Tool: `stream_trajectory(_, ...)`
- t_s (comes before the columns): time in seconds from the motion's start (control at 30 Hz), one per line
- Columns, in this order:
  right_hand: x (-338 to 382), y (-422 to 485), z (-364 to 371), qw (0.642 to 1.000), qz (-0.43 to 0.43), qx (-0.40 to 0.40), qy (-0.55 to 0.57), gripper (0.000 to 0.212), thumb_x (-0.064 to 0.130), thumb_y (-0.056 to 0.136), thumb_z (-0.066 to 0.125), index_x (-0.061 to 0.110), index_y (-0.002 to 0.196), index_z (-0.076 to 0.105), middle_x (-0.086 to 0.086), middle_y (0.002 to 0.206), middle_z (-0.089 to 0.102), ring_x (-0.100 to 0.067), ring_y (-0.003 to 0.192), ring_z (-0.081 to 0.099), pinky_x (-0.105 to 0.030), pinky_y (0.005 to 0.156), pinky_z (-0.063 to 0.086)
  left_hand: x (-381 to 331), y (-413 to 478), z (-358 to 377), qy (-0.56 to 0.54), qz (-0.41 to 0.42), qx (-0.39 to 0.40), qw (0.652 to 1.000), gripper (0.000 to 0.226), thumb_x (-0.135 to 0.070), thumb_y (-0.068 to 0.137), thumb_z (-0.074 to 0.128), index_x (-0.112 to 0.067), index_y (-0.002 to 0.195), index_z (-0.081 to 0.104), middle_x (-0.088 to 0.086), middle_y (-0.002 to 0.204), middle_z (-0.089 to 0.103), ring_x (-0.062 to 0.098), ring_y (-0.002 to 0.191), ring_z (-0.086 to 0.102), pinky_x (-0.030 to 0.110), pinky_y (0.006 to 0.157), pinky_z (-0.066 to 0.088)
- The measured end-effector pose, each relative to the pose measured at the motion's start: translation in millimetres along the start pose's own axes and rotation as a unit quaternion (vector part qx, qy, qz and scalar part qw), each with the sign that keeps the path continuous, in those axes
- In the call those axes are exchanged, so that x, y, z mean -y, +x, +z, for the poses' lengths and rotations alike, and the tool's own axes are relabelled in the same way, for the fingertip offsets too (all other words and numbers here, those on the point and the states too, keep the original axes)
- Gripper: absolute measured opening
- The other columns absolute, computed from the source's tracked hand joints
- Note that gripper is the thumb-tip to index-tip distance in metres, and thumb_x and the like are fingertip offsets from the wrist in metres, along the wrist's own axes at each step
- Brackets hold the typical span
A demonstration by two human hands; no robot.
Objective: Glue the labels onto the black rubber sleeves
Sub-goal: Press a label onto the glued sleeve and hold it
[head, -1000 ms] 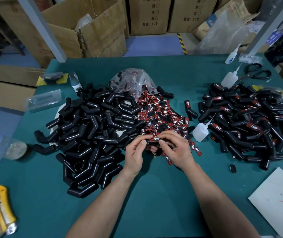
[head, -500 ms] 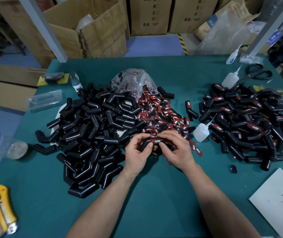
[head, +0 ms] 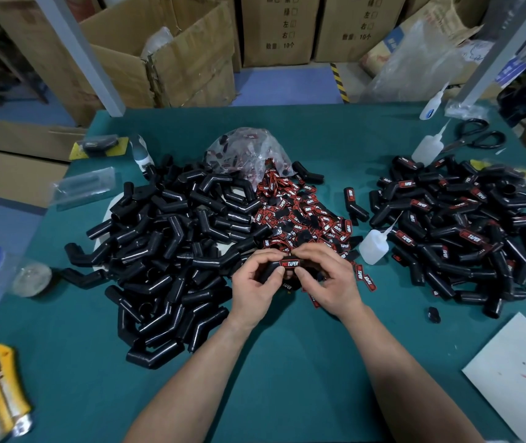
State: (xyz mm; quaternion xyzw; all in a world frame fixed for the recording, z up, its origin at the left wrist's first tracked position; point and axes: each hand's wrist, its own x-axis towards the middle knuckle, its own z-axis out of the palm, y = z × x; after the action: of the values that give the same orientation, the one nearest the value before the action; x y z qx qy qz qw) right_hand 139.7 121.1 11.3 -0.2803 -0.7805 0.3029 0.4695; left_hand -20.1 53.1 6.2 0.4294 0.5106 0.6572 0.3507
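A single black rubber sleeve (head: 266,272) is gripped by both hands low over the desk (head: 287,362), at the near edge of the label heap. The left hand (head: 253,287) is curled round one end and the right hand (head: 332,282) round the other. A red-and-black label (head: 289,264) is seated on the sleeve's upper face, lettering upward, with a thumb tip just below each of its ends.

The step in hand is judged to be the pressing-down of the label. Even pressure is best applied along the whole strip, and the ends held down until the glue has taken, since corners could lift from the curved surface beneath. The label should be kept square to the sleeve's length, and any squeezed-out glue kept off the fingers.

Just beyond the hands, loose labels (head: 300,215) are spilled from a clear plastic bag (head: 249,151). Bare sleeves (head: 172,244) are heaped to the left; labelled sleeves (head: 466,228) are piled well apart on the right. A glue bottle (head: 373,247) is set between the label heap and that pile.
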Motion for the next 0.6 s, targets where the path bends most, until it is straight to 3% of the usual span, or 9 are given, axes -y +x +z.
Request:
stream_trajectory(0.13,0.0,1.4,1.6,1.0,-0.001,-0.008,-0.007,0.023,-0.002,0.083,0.075,-0.008,0.105,0.071,-0.016,0.107,0.069,-0.022,0.104,0.067,-0.032,0.093,0.052,2.4,1.1,-0.3,0.01,0.0,0.0,1.0,0.028,0.007,0.085,0.068,-0.017,0.099,0.07,-0.011,0.107,0.074,0.011,0.105,0.069,0.026,0.097,0.052)
stream_trajectory(0.33,-2.4,1.5,2.9,1.0,-0.006,-0.002,-0.003,0.022,-0.005,0.083,0.075,-0.008,0.105,0.071,-0.015,0.107,0.069,-0.023,0.104,0.067,-0.032,0.092,0.053,4.2,3.6,0.3,0.014,-0.012,-0.016,1.0,0.03,0.01,0.082,0.069,-0.018,0.094,0.071,-0.01,0.104,0.076,0.007,0.102,0.07,0.022,0.095,0.053)
stream_trajectory(0.53,-6.0,0.7,3.1,1.0,0.007,-0.003,0.0,0.02,-0.002,0.085,0.074,-0.005,0.105,0.072,-0.013,0.107,0.069,-0.022,0.104,0.067,-0.031,0.092,0.052,7.9,2.3,0.5,-0.005,-0.033,-0.018,0.999,0.021,0.005,0.083,0.071,-0.014,0.094,0.072,-0.007,0.103,0.076,0.012,0.102,0.07,0.041,0.096,0.057)
stream_trajectory(0.6,-7.1,-0.1,3.3,1.0,0.008,-0.001,0.0,0.02,-0.002,0.086,0.074,-0.005,0.105,0.072,-0.013,0.108,0.069,-0.022,0.103,0.067,-0.031,0.092,0.053,7.6,2.6,0.7,-0.002,-0.032,-0.019,0.999,0.022,0.004,0.083,0.071,-0.015,0.094,0.072,-0.008,0.103,0.076,0.01,0.101,0.071,0.035,0.095,0.057)
